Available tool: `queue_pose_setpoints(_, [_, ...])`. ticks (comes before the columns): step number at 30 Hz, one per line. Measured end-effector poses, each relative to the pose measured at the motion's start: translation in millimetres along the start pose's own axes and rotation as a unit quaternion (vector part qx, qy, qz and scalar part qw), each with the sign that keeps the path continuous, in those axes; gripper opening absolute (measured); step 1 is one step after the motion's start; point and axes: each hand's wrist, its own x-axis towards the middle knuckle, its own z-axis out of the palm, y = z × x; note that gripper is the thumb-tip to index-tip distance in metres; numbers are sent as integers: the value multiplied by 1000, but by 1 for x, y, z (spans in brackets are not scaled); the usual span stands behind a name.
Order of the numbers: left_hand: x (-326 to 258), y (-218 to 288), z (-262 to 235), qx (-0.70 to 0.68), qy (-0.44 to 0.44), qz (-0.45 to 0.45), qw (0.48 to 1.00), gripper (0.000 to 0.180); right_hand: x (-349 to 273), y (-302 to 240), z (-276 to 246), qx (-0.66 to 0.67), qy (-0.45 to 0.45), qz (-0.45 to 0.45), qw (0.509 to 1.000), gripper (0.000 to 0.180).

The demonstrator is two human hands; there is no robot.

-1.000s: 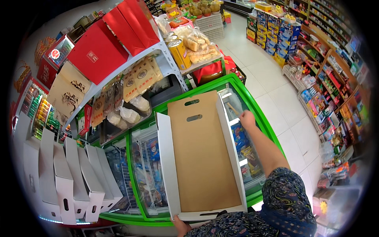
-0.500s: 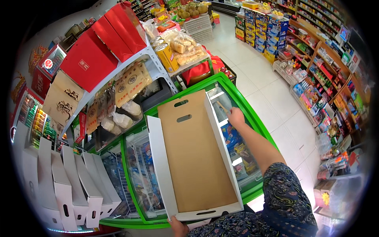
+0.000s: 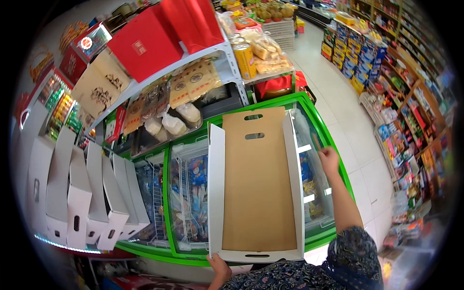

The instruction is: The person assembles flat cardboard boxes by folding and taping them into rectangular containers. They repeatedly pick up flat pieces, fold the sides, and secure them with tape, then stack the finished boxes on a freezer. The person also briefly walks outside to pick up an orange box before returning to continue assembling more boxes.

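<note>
A long cardboard box (image 3: 258,193), white outside and brown inside, lies open-topped across a green-framed chest freezer (image 3: 170,203). Its far flap lies flat with two handle slots; one slot is cut in the near wall. My left hand (image 3: 220,268) is closed on the near left corner, its thumb at the rim and some fingers hidden. Beyond the box's right wall, my right hand (image 3: 329,162) hangs over the freezer's glass lid (image 3: 316,193), fingers closed round a thin tan strip (image 3: 315,141). That strip is blurred, so its kind cannot be made out.
Several white folded boxes (image 3: 79,193) stand upright at the left. Behind the freezer is a shelf with red bags (image 3: 145,43), bagged white food (image 3: 173,124) and a yellow can (image 3: 244,60). Tiled floor (image 3: 333,116) and stocked shelves (image 3: 411,121) lie to the right.
The view has swung so that the box sits further right and straighter in it. My left hand stays at the box's near left corner; my right hand is still beyond its right wall with the strip.
</note>
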Motion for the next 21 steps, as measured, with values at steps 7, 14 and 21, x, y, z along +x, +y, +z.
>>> queue_pose_setpoints(7, [7,2,3,82,-6,19,996,26,-132,88,-258,-286,61,134,947,19])
queue_pose_setpoints(14, [63,-10,-7,62,-70,68,993,21,-224,126,-285,-159,7,234,959,33])
queue_pose_setpoints(21, [86,52,39,35,-180,92,979,23,-174,-53,-162,234,-221,263,909,74])
